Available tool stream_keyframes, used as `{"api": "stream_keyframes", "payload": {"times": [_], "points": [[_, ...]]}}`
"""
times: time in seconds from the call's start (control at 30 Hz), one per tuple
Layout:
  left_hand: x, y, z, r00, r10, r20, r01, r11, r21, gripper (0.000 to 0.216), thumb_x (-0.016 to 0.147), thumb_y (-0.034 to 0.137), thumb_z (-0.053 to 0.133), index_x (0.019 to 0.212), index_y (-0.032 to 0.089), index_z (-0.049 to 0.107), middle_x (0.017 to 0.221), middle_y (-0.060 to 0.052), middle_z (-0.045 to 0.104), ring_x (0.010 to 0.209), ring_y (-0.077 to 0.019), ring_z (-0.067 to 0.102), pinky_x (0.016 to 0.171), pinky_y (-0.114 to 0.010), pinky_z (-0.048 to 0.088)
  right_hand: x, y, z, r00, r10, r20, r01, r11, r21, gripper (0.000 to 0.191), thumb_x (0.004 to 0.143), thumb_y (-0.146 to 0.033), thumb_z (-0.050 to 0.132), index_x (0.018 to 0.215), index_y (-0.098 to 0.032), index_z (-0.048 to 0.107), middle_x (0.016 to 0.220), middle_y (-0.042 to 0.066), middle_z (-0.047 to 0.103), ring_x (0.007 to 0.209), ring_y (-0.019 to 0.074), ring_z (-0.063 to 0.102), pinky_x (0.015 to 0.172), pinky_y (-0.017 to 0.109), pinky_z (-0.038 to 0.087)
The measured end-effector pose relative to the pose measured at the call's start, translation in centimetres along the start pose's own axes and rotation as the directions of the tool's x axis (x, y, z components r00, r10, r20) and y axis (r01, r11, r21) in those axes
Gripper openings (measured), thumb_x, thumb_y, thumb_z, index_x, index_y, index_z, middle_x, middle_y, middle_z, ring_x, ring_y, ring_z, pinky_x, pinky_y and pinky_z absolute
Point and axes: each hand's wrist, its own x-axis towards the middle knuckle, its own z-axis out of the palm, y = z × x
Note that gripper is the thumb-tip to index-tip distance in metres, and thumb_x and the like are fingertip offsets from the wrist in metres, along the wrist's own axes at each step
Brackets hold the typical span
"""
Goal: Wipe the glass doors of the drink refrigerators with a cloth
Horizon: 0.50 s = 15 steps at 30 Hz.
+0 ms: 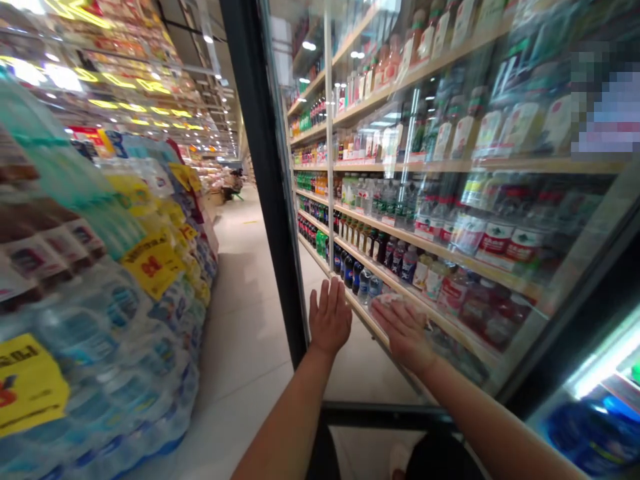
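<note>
In front of me stands a glass door [363, 363] in a dark frame [267, 173]. My left hand [331, 317] lies with its palm toward the glass close to the frame, its fingers stretched upward and slightly apart. Lower right of it, my right hand [404, 333] is flat against or just before the pane, fingers extended toward the left. A pale patch shows around the right fingertips; whether it is a thin cloth or a bottle behind the glass I cannot make out. Rows of drink bottles [507, 240] on wooden shelves [430, 237] are visible through the pane, mixed with reflections.
Shrink-wrapped water bottles [120, 333] with yellow price signs [153, 263] are stacked along the left. A tiled aisle floor [240, 293] runs between that stack and the door. At lower right, a lit cooler shelf holds blue bottles [585, 430]. My feet are under the door's lower frame.
</note>
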Motion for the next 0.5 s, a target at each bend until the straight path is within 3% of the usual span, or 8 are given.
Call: {"api": "stream_keyframes", "payload": {"times": [0.1, 0.23, 0.3, 0.43, 0.5], "points": [[-0.2, 0.0, 0.2, 1.000, -0.011, 0.008, 0.011, 1.000, 0.006, 0.062, 0.104, 0.019, 0.046, 0.162, 0.003, 0.032, 0.155, -0.023, 0.050, 0.159, -0.0268, 0.023, 0.134, -0.049, 0.015, 1.1, 0.2, -0.4, 0.997, -0.072, 0.041, 0.069, 0.995, 0.075, 0.056, 0.101, -0.003, 0.043, 0.153, -0.022, 0.055, 0.130, -0.001, 0.078, 0.125, 0.0167, 0.064, 0.132, 0.034, 0.020], [-0.5, 0.0, 0.5, 1.000, -0.019, 0.012, 0.019, 1.000, 0.003, 0.067, 0.103, 0.018, 0.047, 0.165, 0.006, 0.026, 0.156, -0.023, 0.048, 0.157, -0.0283, 0.029, 0.134, -0.051, 0.016, 5.1, 1.4, -1.0, 0.985, 0.125, -0.121, -0.129, 0.991, -0.026, 0.068, 0.099, -0.003, 0.045, 0.164, -0.022, 0.039, 0.142, 0.006, 0.071, 0.143, 0.0218, 0.054, 0.130, 0.042, 0.025], [-0.5, 0.0, 0.4, 1.000, -0.013, 0.007, 0.013, 1.000, 0.012, 0.069, 0.103, 0.018, 0.047, 0.166, 0.006, 0.022, 0.157, -0.024, 0.046, 0.157, -0.0286, 0.028, 0.133, -0.051, 0.017, 5.9, 1.3, -0.7, 0.973, 0.153, -0.173, -0.163, 0.986, -0.046, 0.068, 0.100, -0.004, 0.044, 0.166, -0.022, 0.035, 0.142, 0.007, 0.070, 0.145, 0.0222, 0.052, 0.130, 0.042, 0.025], [-0.3, -0.1, 0.2, 1.000, -0.001, 0.009, 0.001, 1.000, 0.016, 0.069, 0.105, 0.020, 0.047, 0.167, 0.005, 0.021, 0.159, -0.024, 0.043, 0.158, -0.0285, 0.024, 0.133, -0.050, 0.017, 4.2, -0.5, 0.1, 0.999, -0.014, -0.050, 0.018, 0.997, 0.074, 0.066, 0.102, -0.003, 0.039, 0.165, -0.023, 0.037, 0.133, 0.002, 0.076, 0.131, 0.0168, 0.063, 0.130, 0.035, 0.023], [-0.2, -0.1, 0.1, 1.000, 0.001, 0.006, -0.001, 1.000, 0.011, 0.069, 0.105, 0.020, 0.047, 0.167, 0.006, 0.020, 0.159, -0.024, 0.042, 0.158, -0.0284, 0.024, 0.133, -0.050, 0.017, 4.1, -1.0, 0.1, 1.000, -0.009, -0.021, 0.012, 0.994, 0.111, 0.067, 0.102, -0.004, 0.038, 0.166, -0.024, 0.034, 0.134, 0.001, 0.076, 0.129, 0.0161, 0.064, 0.130, 0.035, 0.024]]}}
